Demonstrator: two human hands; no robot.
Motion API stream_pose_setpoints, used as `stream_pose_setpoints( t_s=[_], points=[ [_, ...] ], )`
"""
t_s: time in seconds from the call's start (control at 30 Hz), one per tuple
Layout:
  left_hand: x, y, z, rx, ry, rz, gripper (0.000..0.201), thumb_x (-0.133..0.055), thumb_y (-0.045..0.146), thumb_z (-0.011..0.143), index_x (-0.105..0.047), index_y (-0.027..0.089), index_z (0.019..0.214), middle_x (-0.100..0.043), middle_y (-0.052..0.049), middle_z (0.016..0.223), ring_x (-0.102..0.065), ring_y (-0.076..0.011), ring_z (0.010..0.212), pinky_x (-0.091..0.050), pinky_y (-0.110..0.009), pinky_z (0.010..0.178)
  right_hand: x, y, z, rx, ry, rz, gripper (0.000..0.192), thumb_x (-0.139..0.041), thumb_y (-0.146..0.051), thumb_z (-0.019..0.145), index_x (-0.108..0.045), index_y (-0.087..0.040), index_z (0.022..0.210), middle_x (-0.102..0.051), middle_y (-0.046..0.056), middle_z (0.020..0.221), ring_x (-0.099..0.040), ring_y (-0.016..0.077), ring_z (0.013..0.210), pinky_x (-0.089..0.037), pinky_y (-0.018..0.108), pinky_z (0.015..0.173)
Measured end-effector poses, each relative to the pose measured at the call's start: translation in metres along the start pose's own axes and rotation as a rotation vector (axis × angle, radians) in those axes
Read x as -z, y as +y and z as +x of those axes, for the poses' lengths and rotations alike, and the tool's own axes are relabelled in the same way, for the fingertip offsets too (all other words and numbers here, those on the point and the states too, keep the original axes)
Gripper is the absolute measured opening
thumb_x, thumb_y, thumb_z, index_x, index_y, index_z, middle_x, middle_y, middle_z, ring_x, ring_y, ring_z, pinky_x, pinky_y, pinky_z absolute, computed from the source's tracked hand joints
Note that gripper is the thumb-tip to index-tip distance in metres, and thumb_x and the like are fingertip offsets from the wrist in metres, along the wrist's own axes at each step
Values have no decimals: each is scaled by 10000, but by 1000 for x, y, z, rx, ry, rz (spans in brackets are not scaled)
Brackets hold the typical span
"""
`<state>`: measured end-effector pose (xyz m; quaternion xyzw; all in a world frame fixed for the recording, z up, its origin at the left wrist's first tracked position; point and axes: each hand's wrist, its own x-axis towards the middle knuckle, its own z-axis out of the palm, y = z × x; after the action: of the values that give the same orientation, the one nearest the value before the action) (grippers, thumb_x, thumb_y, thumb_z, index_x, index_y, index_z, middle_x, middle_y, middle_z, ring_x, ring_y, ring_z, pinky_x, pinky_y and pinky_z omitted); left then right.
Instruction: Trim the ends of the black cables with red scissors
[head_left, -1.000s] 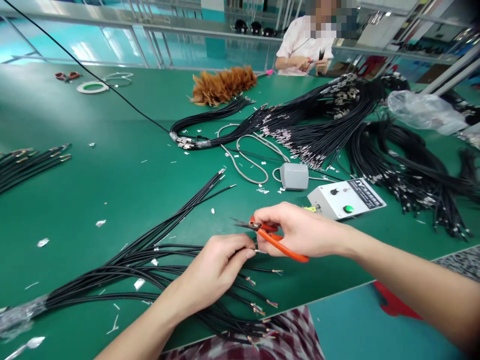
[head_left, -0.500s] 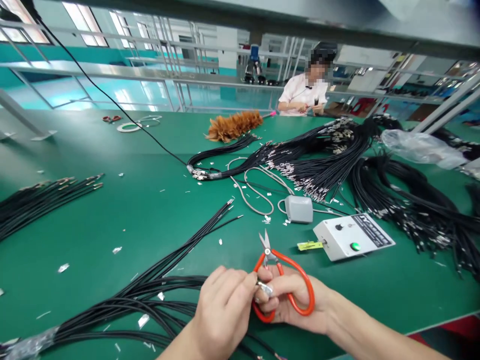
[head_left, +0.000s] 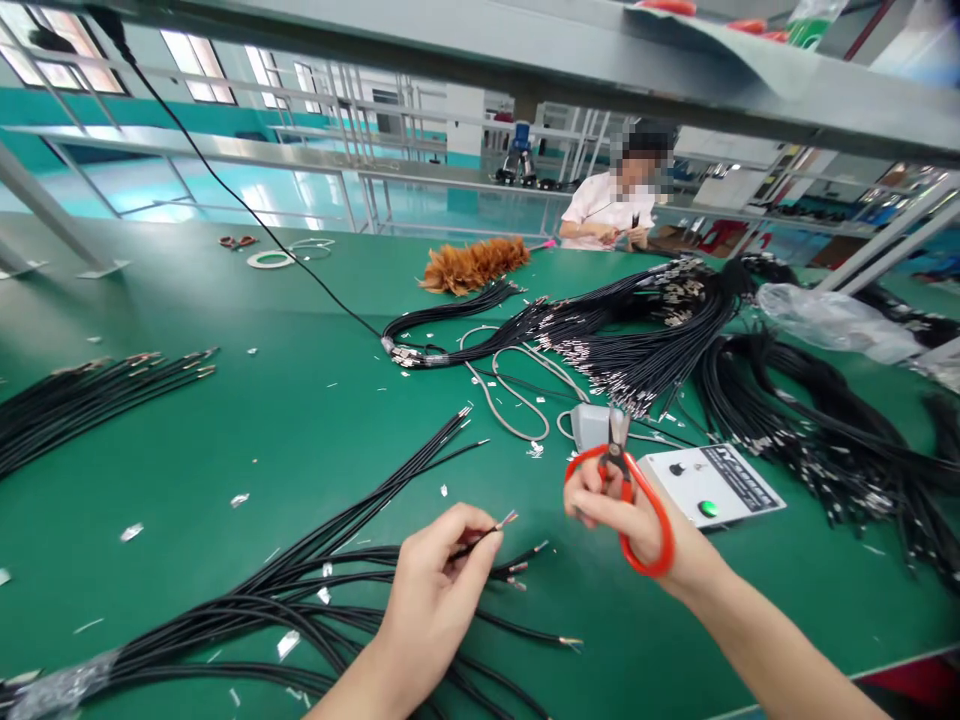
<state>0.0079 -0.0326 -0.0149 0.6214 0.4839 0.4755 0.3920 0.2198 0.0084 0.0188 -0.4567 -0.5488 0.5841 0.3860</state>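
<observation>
**Trimming the stripped wire end**

While your left hand (head_left: 439,580) pinches one black wire (head_left: 480,535) with its bared tip raised above the bundle (head_left: 285,590) on the counter (head_left: 300,420), your right hand (head_left: 630,515) grips the orange scissors (head_left: 626,490), blades shut, right of the tip. Steady the wire close to its end and cut squarely.

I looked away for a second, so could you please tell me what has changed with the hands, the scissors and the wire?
The right hand carried the orange-handled scissors rightward, away from the left hand, blades shut and pointing up. The left hand keeps pinching the thin black wire, its stripped tip now free. The white control box stayed put.
</observation>
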Motion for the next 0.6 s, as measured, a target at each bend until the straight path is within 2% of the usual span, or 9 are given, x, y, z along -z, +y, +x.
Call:
stream_pose_setpoints(
  t_s=[0.1,0.17,0.23,0.37,0.5,0.6],
  points=[
    [2,2,4,54,-37,-90,155,-558,258,876,-643,168,783,-613,3,671,-540,-112,587,-441,-186,530,8,11,17,81,215,-473,164,-619,-312,789,-478,-229,778,-581,14,757,-565,205,742,-423,324,693],
    [3,3,6,68,-85,-125,166,-559,252,866,-658,159,772,-613,1,659,-529,-109,574,-433,-190,524,3,20,19,129,248,-634,97,-590,-270,793,-507,-232,826,-612,40,838,-589,241,848,-436,357,751],
    [3,2,8,87,-98,-142,163,-568,242,855,-653,156,745,-598,9,624,-513,-105,546,-425,-193,510,-7,24,16,141,202,-599,83,-572,-248,810,-508,-232,860,-631,54,923,-598,243,916,-445,370,805],
    [2,1,7,71,-23,-41,160,-592,208,840,-625,164,691,-587,20,579,-507,-104,494,-425,-205,487,-26,17,4,139,82,-312,124,-580,-273,853,-468,-227,824,-642,40,952,-607,201,917,-459,335,836],
    [1,-1,3,-154,95,162,149,-580,151,857,-618,171,714,-635,-8,652,-585,-131,584,-463,-223,554,-38,9,-5,112,26,-192,169,-624,-276,844,-469,-220,806,-638,25,920,-599,182,860,-470,315,799],
    [1,-4,0,-325,147,317,135,-558,119,875,-617,168,764,-621,-15,657,-574,-135,580,-459,-241,563,-47,11,-9,95,19,-152,182,-653,-283,826,-485,-219,802,-630,22,919,-602,183,860,-481,306,780]
  ],
)
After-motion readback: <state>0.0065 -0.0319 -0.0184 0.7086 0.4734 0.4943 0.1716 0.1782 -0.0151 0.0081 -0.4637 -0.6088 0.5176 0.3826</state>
